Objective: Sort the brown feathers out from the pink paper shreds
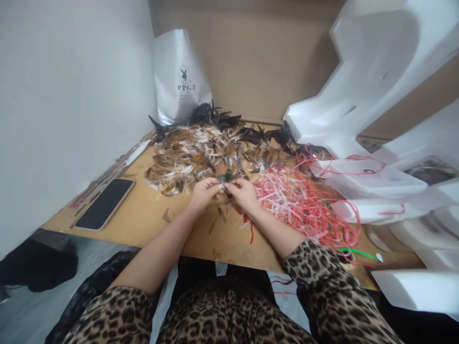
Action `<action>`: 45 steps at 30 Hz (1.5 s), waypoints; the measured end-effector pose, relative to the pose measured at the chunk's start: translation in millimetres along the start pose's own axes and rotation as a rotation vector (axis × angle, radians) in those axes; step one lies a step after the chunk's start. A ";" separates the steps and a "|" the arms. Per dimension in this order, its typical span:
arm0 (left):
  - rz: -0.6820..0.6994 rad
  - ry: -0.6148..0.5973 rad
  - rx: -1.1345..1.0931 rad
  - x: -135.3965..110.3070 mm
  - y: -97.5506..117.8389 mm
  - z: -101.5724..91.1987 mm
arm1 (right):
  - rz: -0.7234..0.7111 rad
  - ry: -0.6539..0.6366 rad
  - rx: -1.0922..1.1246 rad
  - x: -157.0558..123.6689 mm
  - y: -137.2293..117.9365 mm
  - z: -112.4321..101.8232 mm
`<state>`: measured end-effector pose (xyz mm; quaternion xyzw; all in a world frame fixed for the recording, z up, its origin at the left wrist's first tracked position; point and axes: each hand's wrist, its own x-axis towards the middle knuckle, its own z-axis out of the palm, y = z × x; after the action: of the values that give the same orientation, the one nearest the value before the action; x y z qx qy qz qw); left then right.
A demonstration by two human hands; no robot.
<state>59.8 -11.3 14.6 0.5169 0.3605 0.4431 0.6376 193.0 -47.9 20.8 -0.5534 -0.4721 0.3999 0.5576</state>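
My left hand [205, 192] and my right hand [244, 192] meet over the wooden table [143, 217], fingers pinched together on a small bunch of dark feathers [225, 178] held between them. Just beyond lies a big pile of brown, white and black feathers [201, 150]. To the right of my hands spreads a tangle of red and pink strips [297, 200]. Both forearms reach out from leopard-print sleeves.
A dark phone [105, 203] lies face up at the table's left, near the white wall. A silver bag [181, 76] stands at the back against cardboard. White foam blocks [376, 110] crowd the right side. A black bag [36, 265] sits lower left.
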 end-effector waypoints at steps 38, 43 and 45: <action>-0.203 -0.080 -0.251 6.2 -4.7 -2.7 | 0.008 -0.136 0.091 3.9 4.1 -6.1; -0.174 -0.073 -0.246 7.7 -5.9 -3.5 | -0.060 -0.060 0.060 12.8 -5.0 -15.1; -0.155 -0.079 -0.236 8.1 -6.0 -4.8 | -0.127 0.056 -0.002 21.2 -15.1 -29.2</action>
<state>59.3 -2.5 7.8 0.4258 0.3193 0.4111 0.7401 225.1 -35.4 39.3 -0.5339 -0.4908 0.3475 0.5944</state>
